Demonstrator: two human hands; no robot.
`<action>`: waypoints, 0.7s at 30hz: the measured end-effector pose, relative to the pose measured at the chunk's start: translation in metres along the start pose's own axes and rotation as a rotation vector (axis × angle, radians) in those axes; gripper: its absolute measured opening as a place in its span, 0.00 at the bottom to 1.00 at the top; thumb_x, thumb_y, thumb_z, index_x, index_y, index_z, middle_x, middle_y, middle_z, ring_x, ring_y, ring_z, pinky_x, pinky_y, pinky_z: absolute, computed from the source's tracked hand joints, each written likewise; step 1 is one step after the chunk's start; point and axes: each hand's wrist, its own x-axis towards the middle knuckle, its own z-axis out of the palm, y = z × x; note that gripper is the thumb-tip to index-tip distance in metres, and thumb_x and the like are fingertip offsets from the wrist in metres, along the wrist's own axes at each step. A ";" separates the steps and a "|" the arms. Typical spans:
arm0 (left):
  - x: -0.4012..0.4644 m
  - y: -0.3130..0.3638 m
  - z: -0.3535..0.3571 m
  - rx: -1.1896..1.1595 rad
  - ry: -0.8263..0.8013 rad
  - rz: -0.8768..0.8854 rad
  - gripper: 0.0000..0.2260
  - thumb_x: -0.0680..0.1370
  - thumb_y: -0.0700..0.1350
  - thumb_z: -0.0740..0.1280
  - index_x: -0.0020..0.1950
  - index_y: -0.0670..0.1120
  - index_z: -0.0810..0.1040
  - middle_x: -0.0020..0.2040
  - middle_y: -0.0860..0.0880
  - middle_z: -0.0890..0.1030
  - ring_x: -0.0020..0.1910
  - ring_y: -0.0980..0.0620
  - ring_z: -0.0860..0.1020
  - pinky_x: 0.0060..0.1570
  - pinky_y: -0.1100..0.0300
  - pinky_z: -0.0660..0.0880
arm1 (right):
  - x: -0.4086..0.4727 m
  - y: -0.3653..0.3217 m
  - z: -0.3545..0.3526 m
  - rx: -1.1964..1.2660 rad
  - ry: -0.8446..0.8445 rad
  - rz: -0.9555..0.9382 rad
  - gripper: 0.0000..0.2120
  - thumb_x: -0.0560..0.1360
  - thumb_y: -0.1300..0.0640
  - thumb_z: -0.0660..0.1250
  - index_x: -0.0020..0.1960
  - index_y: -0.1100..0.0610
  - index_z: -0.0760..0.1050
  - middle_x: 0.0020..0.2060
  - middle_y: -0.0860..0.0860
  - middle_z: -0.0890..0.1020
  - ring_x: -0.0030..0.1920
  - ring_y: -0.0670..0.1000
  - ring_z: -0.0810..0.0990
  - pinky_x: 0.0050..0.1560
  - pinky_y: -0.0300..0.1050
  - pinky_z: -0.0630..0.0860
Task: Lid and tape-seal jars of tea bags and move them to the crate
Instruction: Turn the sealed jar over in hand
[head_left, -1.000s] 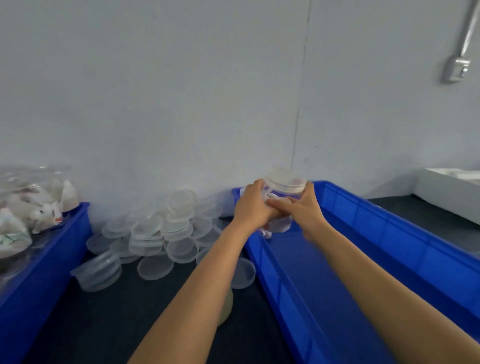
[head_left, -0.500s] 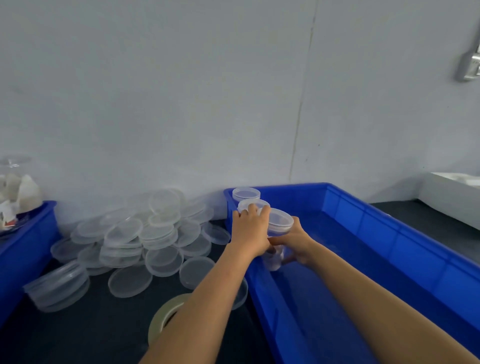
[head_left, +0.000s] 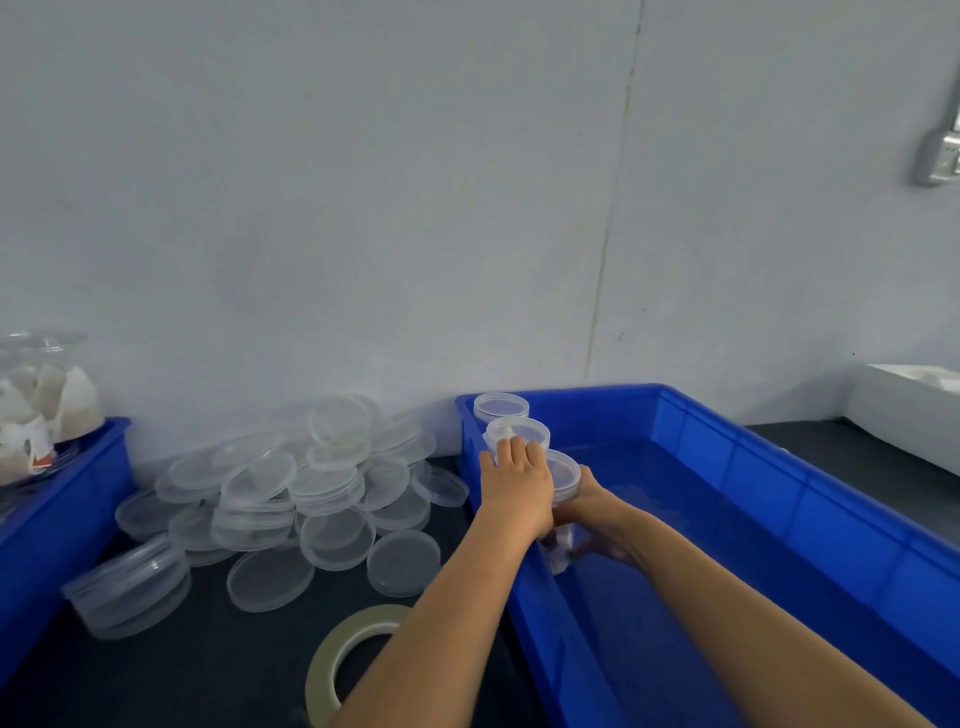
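A clear lidded jar (head_left: 563, 475) stands low inside the blue crate (head_left: 779, 499), against its left wall. My left hand (head_left: 517, 486) wraps over the jar's left side and top. My right hand (head_left: 592, 519) holds the jar lower down from the right. Two more lidded jars (head_left: 501, 406) (head_left: 519, 430) stand in a row behind it along the same wall. The held jar's contents are mostly hidden by my hands.
A heap of clear lids (head_left: 311, 488) lies on the dark table left of the crate. A roll of tape (head_left: 348, 660) lies near my left forearm. Another blue crate (head_left: 52, 519) with open jars of tea bags (head_left: 41, 405) is at far left. A white tray (head_left: 914, 410) sits far right.
Both hands have lowered the jar from above the crate's rim down into the crate, next to the two jars standing there.
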 end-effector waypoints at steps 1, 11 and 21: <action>-0.001 0.000 -0.001 -0.022 -0.021 0.000 0.39 0.75 0.49 0.71 0.76 0.39 0.51 0.75 0.38 0.57 0.75 0.40 0.55 0.74 0.42 0.56 | 0.000 0.000 0.001 0.014 0.000 0.018 0.34 0.63 0.65 0.74 0.65 0.49 0.66 0.60 0.54 0.73 0.62 0.57 0.73 0.58 0.68 0.74; -0.055 -0.051 -0.022 -0.393 0.064 -0.041 0.26 0.77 0.56 0.67 0.70 0.46 0.68 0.67 0.43 0.71 0.65 0.42 0.71 0.61 0.48 0.70 | -0.021 -0.039 0.042 -0.349 0.499 -0.312 0.24 0.75 0.62 0.64 0.70 0.55 0.65 0.67 0.57 0.68 0.65 0.60 0.68 0.67 0.57 0.66; -0.175 -0.138 -0.042 -0.517 0.171 -0.236 0.12 0.77 0.51 0.65 0.58 0.51 0.78 0.54 0.47 0.82 0.52 0.46 0.80 0.42 0.57 0.69 | -0.067 -0.060 0.171 -0.146 0.115 -0.539 0.08 0.77 0.67 0.63 0.51 0.57 0.76 0.48 0.53 0.81 0.49 0.50 0.80 0.40 0.31 0.74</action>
